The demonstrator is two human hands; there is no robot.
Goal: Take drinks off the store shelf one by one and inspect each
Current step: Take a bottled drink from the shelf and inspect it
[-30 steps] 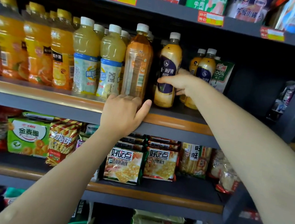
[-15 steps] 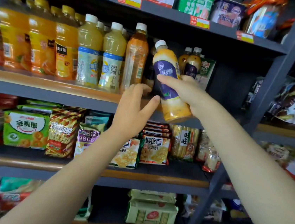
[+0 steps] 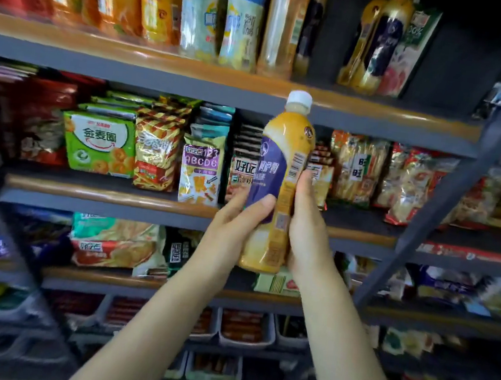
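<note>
A yellow drink bottle [image 3: 283, 168] with a purple label and a white cap stands nearly upright in front of the snack shelf, clear of the drinks shelf. My left hand [image 3: 236, 222] grips its lower left side, thumb across the label. My right hand [image 3: 307, 227] holds its right side, fingers behind the bottle. The barcode faces me. More drink bottles [image 3: 200, 15] stand in a row on the upper shelf [image 3: 133, 57], with two matching purple-label bottles [image 3: 375, 44] at the right.
Snack packets [image 3: 98, 141] fill the middle shelf behind the bottle. Lower shelves hold more packets and white trays [image 3: 246, 327]. A grey diagonal shelf post [image 3: 448, 193] runs at the right. A juice carton [image 3: 411, 52] stands beside the purple-label bottles.
My right hand lifted the bottle off the upper shelf and brought it down toward me. My left hand left the shelf edge and took hold of the bottle. The view tilted down.
</note>
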